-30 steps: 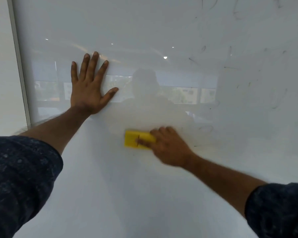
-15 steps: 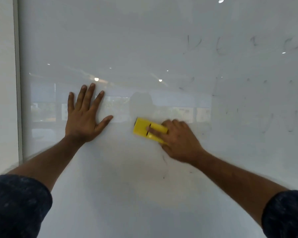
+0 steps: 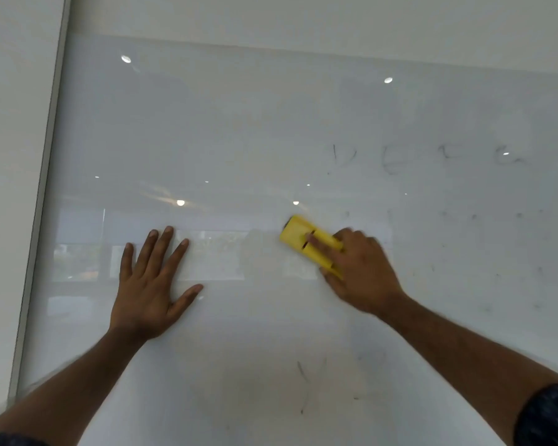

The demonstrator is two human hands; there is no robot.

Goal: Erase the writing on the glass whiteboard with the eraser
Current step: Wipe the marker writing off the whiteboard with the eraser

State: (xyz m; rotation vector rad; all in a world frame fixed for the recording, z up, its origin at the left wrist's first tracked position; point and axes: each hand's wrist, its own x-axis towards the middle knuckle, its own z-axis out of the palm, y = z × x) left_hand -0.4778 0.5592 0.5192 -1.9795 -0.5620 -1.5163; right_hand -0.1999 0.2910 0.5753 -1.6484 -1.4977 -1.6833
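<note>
A person stands close to a glass whiteboard, both arms reaching forward. The left hand lies flat against the glass, fingers spread apart and holding nothing, bracing low on the left part of the board. The right hand, slightly blurred, is clamped on a yellow eraser, one finger laid along its back and the thumb under its lower edge, pressing it against the glass near the middle. The eraser sits to the right of the left hand, well apart from it.

The wiping step looks to be under way and part done: the glass to the left of the eraser seems clean, while faint letter strokes remain up and to the right, scattered specks trail off further right, and a few thin marks show low down between the arms. Ceiling lights and windows reflect in the glass.

The next move likely calls for sweeping the eraser up and right across the faint letters, keeping it pressed flat, then dropping to the low marks
</note>
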